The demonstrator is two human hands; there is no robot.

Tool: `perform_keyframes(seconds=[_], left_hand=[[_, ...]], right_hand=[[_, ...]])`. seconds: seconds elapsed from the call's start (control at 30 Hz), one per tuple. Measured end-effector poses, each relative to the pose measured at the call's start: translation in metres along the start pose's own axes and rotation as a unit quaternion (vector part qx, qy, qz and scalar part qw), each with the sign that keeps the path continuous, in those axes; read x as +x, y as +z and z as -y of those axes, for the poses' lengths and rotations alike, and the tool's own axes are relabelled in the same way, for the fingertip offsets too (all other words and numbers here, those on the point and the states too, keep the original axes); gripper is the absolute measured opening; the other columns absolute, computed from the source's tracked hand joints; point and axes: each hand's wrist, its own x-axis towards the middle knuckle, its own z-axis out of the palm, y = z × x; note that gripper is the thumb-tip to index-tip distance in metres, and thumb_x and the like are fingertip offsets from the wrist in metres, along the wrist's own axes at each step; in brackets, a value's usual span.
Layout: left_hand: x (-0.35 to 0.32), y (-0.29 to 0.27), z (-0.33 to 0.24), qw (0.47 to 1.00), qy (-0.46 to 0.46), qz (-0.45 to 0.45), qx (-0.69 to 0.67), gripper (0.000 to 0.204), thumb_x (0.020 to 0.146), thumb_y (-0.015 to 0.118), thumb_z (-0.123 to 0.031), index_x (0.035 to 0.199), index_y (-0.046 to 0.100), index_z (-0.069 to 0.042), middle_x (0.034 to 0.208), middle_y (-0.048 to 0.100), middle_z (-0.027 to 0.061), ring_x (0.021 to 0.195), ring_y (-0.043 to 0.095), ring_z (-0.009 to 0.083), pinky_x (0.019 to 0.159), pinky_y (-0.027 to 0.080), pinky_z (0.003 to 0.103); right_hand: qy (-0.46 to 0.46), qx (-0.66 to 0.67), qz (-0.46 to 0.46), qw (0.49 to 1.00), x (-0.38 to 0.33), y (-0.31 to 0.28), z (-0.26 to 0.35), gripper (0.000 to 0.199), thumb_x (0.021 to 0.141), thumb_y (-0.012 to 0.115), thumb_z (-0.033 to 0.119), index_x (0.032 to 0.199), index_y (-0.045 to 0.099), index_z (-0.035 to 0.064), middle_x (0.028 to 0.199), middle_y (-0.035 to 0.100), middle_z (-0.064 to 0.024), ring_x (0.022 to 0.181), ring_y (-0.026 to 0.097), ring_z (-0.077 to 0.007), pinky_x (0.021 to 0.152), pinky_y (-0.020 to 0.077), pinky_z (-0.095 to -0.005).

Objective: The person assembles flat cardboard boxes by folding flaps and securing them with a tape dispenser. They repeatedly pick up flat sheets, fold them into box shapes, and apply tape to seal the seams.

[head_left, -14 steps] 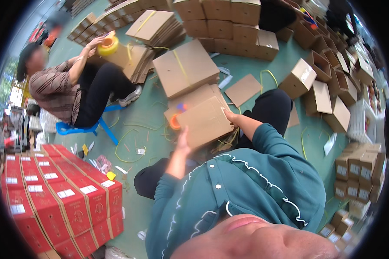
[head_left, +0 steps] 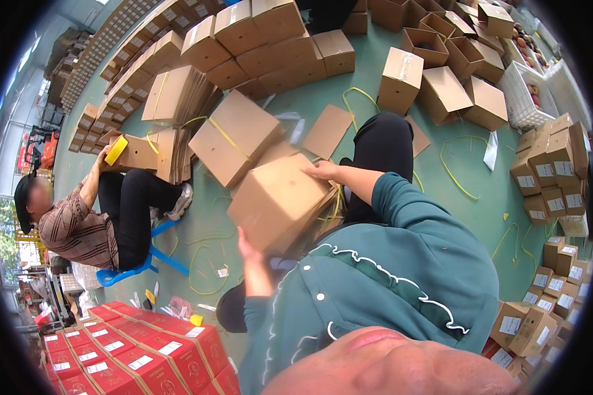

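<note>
A plain brown cardboard box (head_left: pixel 280 201), opened out into shape and slightly blurred, is held tilted in front of my knees. My right hand (head_left: pixel 323 170) grips its right upper edge, thumb and fingers at the corner. Against the lower left side presses my left hand (head_left: pixel 249 249), fingers stretched along the cardboard. The box is between the two hands. Just beyond it lies a strapped stack of flat cartons (head_left: pixel 234 138) with a yellow band. Flattened cardboard with loose yellow strapping (head_left: pixel 336 204) shows under the box's right side.
At left a co-worker (head_left: pixel 79 224) sits on a blue stool (head_left: pixel 135 270) with a yellow tape roll (head_left: pixel 116 151). Red cartons (head_left: pixel 145 352) are stacked near left. Brown boxes (head_left: pixel 270 49) line the back, open ones (head_left: pixel 445 92) the right. Loose strapping (head_left: pixel 451 171) lies on the green floor.
The flat folded carton in my hands has opened into a box. The orange tape roll beside it is out of sight. The whole view has turned, and the co-worker's tape roll is tilted differently.
</note>
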Motion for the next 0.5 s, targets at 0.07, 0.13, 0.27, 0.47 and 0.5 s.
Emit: perform_keyframes(seconds=[0.07,0.13,0.27,0.47,0.5], left_hand=[[0.002,-0.004,-0.009,0.998,0.019,0.059,-0.014,0.059,0.101,0.035,-0.049,0.140,0.043,-0.005,0.138,0.052,0.0128,0.125,0.051,0.0316,0.105,0.041,0.048],[0.008,-0.009,-0.008,0.998,-0.004,0.055,0.020,0.061,0.100,0.036,-0.051,0.143,0.040,-0.008,0.140,0.049,0.0144,0.126,0.049,0.0338,0.105,0.040,0.051],[0.019,-0.012,0.018,0.987,-0.114,0.056,0.099,0.060,0.098,0.044,-0.050,0.143,0.041,-0.010,0.132,0.055,0.0145,0.122,0.053,0.0312,0.103,0.042,0.049],[0.023,0.029,0.009,0.995,-0.067,-0.021,0.074,0.045,0.101,0.046,-0.040,0.134,0.048,-0.010,0.117,0.063,0.0112,0.100,0.064,0.0226,0.088,0.051,0.036],[0.037,0.018,0.013,0.994,-0.065,-0.033,0.082,0.038,0.101,0.048,-0.034,0.130,0.051,-0.011,0.112,0.065,0.0110,0.098,0.065,0.0227,0.084,0.051,0.036]], right_hand=[[-0.110,0.085,0.014,0.990,-0.009,-0.005,0.007,0.056,0.094,0.062,0.035,0.135,0.048,0.0002,0.128,0.059,-0.0127,0.108,0.061,-0.0205,0.092,0.0513,-0.0345],[-0.174,0.129,0.030,0.976,-0.026,-0.010,0.010,0.052,0.095,0.057,0.042,0.127,0.056,0.0005,0.122,0.062,-0.0116,0.107,0.060,-0.0201,0.092,0.0478,-0.0338],[-0.193,0.132,-0.048,0.971,-0.105,-0.040,0.070,0.043,0.093,0.062,0.037,0.116,0.063,-0.0004,0.106,0.067,-0.0110,0.097,0.062,-0.0196,0.090,0.0475,-0.0324],[-0.406,0.301,-0.171,0.846,-0.259,-0.250,0.138,0.061,0.095,0.053,0.050,0.131,0.051,0.0006,0.116,0.064,-0.0158,0.102,0.066,-0.0271,0.085,0.0562,-0.0396],[-0.418,0.333,-0.195,0.823,-0.280,-0.355,0.116,0.070,0.096,0.043,0.058,0.140,0.042,0.0031,0.133,0.053,-0.0216,0.121,0.054,-0.0355,0.100,0.0463,-0.0522]])
